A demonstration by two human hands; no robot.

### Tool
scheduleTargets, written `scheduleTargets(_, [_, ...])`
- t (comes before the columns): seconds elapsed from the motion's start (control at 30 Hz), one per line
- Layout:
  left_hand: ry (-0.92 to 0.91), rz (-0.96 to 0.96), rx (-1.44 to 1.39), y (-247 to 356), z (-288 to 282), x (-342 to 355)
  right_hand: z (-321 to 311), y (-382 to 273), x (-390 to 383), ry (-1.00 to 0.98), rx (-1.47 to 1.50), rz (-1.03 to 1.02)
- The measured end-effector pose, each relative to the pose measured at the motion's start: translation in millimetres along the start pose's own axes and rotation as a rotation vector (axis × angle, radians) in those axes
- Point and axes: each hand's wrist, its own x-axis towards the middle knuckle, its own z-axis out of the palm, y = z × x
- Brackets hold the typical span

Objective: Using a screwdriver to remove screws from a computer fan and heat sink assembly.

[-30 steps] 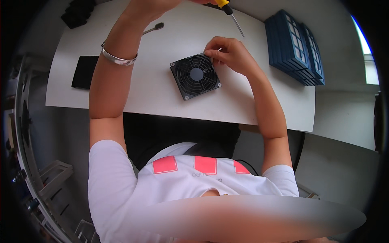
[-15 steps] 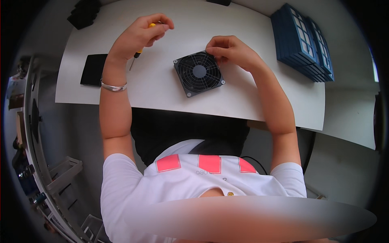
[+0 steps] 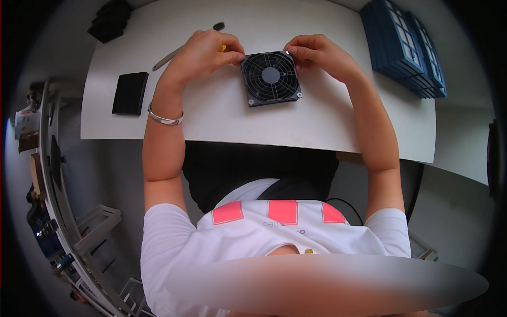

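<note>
A square black cooling fan (image 3: 255, 96) with a round wire grille and a grey hub lies on the white table (image 3: 211, 119). At its far left corner, my left hand (image 3: 208, 55) is closed, thumb and fingertips pinching the edge. Between those fingers shows a bit of the screwdriver's yellow handle (image 3: 223, 48); its shaft is hidden. My right hand (image 3: 323, 57) grips the far right corner, thumb on top and fingers curled at the side. Light screws show at the fan's two near corners. Partly behind my left hand lies a brush (image 3: 163, 61) with dark bristles.
A black flat box (image 3: 130, 93) lies left of my left forearm. Blue stacked frames with white panels (image 3: 406, 50) stand at the far right, and black objects (image 3: 110, 21) at the far left corner. White shelving (image 3: 58, 179) stands left of the table.
My left hand has come right and down onto the fan's corner, with the screwdriver still in it. The fan has moved farther away and turned slightly clockwise. The brush has come into sight.
</note>
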Motion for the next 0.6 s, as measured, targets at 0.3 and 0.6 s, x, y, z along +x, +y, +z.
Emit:
scheduleTargets(0.3, [0.082,0.021,0.294,20.0,6.8,-5.1,-6.0,3.6,-0.8,-0.001,0.007,-0.075])
scheduleTargets(0.6, [0.143,0.006,0.352,18.3,11.0,-8.2,5.9,-9.6,-2.9,0.108,-0.200,-0.137])
